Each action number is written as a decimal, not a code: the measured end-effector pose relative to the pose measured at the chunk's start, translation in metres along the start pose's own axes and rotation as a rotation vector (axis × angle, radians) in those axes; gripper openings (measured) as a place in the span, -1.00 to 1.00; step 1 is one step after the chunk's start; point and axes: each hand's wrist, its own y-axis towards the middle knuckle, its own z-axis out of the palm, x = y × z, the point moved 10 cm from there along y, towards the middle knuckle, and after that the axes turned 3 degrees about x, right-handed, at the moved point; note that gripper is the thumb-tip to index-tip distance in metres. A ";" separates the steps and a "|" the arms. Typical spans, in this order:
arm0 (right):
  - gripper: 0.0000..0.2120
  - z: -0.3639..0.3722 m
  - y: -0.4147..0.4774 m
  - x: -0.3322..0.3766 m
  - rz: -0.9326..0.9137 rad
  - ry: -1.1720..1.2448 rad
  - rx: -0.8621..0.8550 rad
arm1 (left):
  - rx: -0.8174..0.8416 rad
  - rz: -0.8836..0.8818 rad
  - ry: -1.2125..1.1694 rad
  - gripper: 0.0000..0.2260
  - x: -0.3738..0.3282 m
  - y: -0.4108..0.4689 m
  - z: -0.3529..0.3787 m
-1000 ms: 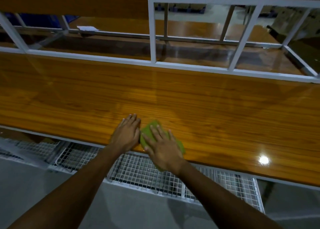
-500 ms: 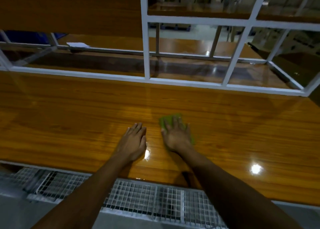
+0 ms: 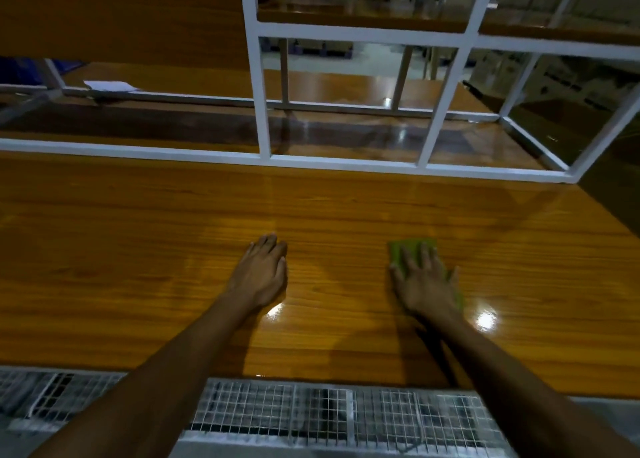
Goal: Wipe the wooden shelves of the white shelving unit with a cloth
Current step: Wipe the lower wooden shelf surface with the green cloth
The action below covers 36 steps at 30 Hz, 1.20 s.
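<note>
A wide glossy wooden shelf (image 3: 138, 250) fills the middle of the head view, framed by the white shelving unit (image 3: 261, 94). My right hand (image 3: 424, 281) lies flat on a green cloth (image 3: 412, 248), pressing it onto the shelf right of centre; most of the cloth is hidden under the palm. My left hand (image 3: 261, 272) rests flat on the bare wood, fingers together, well to the left of the cloth and holding nothing.
A white wire-mesh tray (image 3: 311, 412) runs below the shelf's near edge. Behind the white rail lie further wooden shelves (image 3: 346, 135), with a white paper (image 3: 107, 85) at the back left. An upper shelf board (image 3: 121, 21) overhangs top left.
My right hand has slid the green cloth away from the near edge and then to the right, opening a gap from my left hand. The left hand has moved slightly forward and stays flat.
</note>
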 end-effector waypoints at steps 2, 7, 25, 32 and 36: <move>-0.37 -0.005 0.036 0.001 0.030 0.007 0.001 | -0.015 -0.003 0.016 -0.48 0.002 0.006 0.002; -0.40 0.000 0.075 0.105 -0.107 0.011 0.029 | -0.039 -0.002 0.017 -0.44 0.002 0.024 0.002; -0.38 -0.028 0.077 -0.066 0.044 -0.017 -0.034 | -0.005 0.041 0.001 -0.38 -0.017 0.055 0.012; -0.39 -0.021 0.136 0.058 -0.064 0.034 -0.010 | -0.099 -0.031 -0.020 -0.46 -0.010 0.058 0.006; -0.41 0.006 0.096 0.152 -0.285 -0.063 0.053 | -0.126 -0.092 -0.046 -0.38 -0.002 0.059 0.001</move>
